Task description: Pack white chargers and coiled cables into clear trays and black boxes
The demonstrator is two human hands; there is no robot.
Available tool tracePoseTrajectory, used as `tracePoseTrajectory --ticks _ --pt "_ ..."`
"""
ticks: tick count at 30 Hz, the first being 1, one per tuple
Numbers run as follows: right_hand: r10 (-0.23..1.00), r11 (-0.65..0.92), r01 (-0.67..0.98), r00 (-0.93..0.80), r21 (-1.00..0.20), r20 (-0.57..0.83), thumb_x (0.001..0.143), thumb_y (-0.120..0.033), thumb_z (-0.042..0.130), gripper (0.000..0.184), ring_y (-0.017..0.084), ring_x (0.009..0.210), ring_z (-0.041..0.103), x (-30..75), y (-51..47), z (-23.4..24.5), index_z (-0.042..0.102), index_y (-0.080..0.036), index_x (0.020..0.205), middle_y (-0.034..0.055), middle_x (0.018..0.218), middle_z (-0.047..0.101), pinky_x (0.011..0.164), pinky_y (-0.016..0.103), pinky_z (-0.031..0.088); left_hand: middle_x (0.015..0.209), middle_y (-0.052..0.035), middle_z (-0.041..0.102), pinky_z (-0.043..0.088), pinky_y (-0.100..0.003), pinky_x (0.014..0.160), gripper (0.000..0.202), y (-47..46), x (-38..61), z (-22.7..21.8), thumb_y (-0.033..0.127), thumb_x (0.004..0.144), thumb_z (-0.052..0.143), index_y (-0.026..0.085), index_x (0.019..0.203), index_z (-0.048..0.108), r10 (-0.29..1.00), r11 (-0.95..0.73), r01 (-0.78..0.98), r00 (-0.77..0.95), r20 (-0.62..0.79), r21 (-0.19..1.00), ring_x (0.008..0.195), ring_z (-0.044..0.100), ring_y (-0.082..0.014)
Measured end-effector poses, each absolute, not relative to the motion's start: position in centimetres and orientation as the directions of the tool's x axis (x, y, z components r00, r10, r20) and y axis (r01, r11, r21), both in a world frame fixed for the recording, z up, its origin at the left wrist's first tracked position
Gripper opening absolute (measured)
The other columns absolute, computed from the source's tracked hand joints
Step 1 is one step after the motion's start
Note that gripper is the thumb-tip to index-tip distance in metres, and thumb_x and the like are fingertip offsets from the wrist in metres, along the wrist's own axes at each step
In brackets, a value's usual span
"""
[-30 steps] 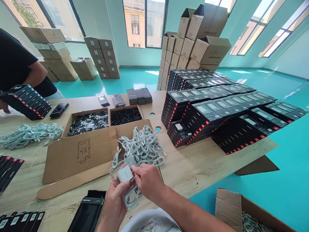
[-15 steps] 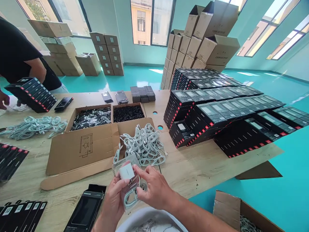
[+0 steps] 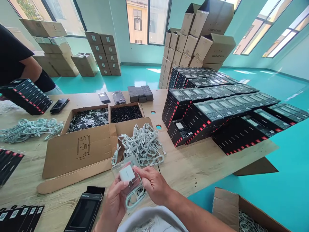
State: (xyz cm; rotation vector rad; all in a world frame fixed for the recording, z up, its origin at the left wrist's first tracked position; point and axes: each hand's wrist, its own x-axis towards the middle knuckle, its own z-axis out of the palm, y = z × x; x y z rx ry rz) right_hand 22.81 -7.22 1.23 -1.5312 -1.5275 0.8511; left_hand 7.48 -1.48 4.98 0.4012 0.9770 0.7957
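Low in the middle of the head view, my left hand (image 3: 116, 196) is closed around a clear plastic tray (image 3: 120, 163), its thumb at the white plug-in charger (image 3: 126, 174). Metal prongs stick out of the charger's lower side. A coiled white cable (image 3: 131, 202) lies in the lower part of the tray. My right hand (image 3: 154, 183) is at the tray's right side, thumb and fingertips pinched where the cable runs up beside the charger. Its exact fingertip contact is partly hidden. Just beyond the tray lies a heap of white cables (image 3: 145, 145).
An unfolded cardboard flap (image 3: 72, 154) and a divided box of small black parts (image 3: 126, 113) lie ahead. Stacked black boxes (image 3: 217, 106) cover the right. A black box with its flap up (image 3: 84, 209) is at left. Below sits a white tub (image 3: 156, 212). A person (image 3: 14, 51) stands far left.
My right fingers have drawn together and up along the cable beside the charger. The charger has tilted slightly in the tray. The whole view has shifted a little.
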Motion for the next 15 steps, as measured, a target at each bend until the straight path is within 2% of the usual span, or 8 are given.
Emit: tracePoseTrajectory --ticks 4,8,11,13,15 --pt "0.993 0.064 0.485 0.060 -0.872 0.107 0.095 -0.016 0.048 0.052 0.021 0.105 0.066 22.6 -7.1 0.2 0.060 -0.032 0.142 0.0055 0.112 0.074 0.094 0.035 0.052 0.103 -0.0077 0.082 0.061 -0.037 0.081 0.093 -1.7 7.5 5.0 0.020 0.054 0.082 0.021 0.144 0.055 0.740 0.671 -0.382 0.294 -0.605 0.635 0.103 0.075 -0.0332" --pt "0.975 0.157 0.584 0.039 -0.797 0.220 0.098 -0.017 0.047 0.056 0.022 0.103 0.066 22.3 -7.3 -1.2 0.049 -0.035 0.151 0.0062 0.112 0.073 0.092 0.036 0.053 0.104 -0.0058 0.081 0.061 -0.036 0.080 0.091 -2.1 7.9 5.3 0.017 0.052 0.079 0.022 0.141 0.058 0.743 0.667 -0.371 0.269 -0.613 0.646 0.101 0.075 -0.0325" --pt "0.965 0.180 0.598 0.046 -0.781 0.258 0.103 -0.022 0.044 0.052 0.022 0.102 0.065 22.0 -7.2 -2.5 0.046 -0.036 0.153 0.0062 0.110 0.073 0.093 0.038 0.052 0.104 -0.0046 0.081 0.062 -0.036 0.081 0.093 -2.1 8.3 5.0 0.015 0.052 0.077 0.023 0.143 0.056 0.755 0.653 -0.373 0.251 -0.606 0.659 0.101 0.075 -0.0315" --pt "0.968 0.172 0.531 0.063 -0.830 0.241 0.105 -0.026 0.042 0.048 0.021 0.101 0.065 21.8 -6.9 -3.0 0.047 -0.036 0.152 0.0059 0.108 0.073 0.093 0.038 0.052 0.103 -0.0044 0.081 0.061 -0.038 0.084 0.097 -1.8 8.3 4.8 0.015 0.052 0.078 0.023 0.145 0.054 0.750 0.659 -0.363 0.259 -0.608 0.658 0.102 0.075 -0.0320" --pt "0.973 0.162 0.370 0.092 -0.915 0.210 0.105 -0.031 0.043 0.045 0.021 0.108 0.063 21.6 -6.8 -3.1 0.052 -0.036 0.149 0.0065 0.117 0.070 0.097 0.037 0.051 0.103 -0.0056 0.081 0.061 -0.038 0.086 0.098 -1.2 7.9 4.8 0.015 0.052 0.079 0.022 0.146 0.052 0.743 0.668 -0.355 0.277 -0.609 0.654 0.101 0.075 -0.0323"
